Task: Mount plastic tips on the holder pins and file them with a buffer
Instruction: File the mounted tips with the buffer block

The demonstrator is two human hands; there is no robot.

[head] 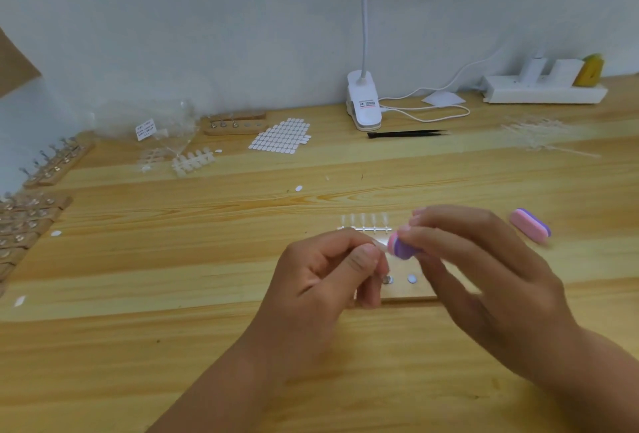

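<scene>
Nearest, the left hand [332,266] is curled, pinching a clear tip [379,246] above the holder [411,291]; the right hand [466,259] grips the buffer [397,246] by its fingertips, end touching the tip; hard strokes could flick the tip loose; the tip strip [363,225] lies beyond.

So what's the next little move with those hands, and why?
Probably a short stroke of the buffer across the tip. The right hand grips the buffer with its end right at the small clear tip that the left hand pinches above the wooden holder, so filing looks ready.
</scene>
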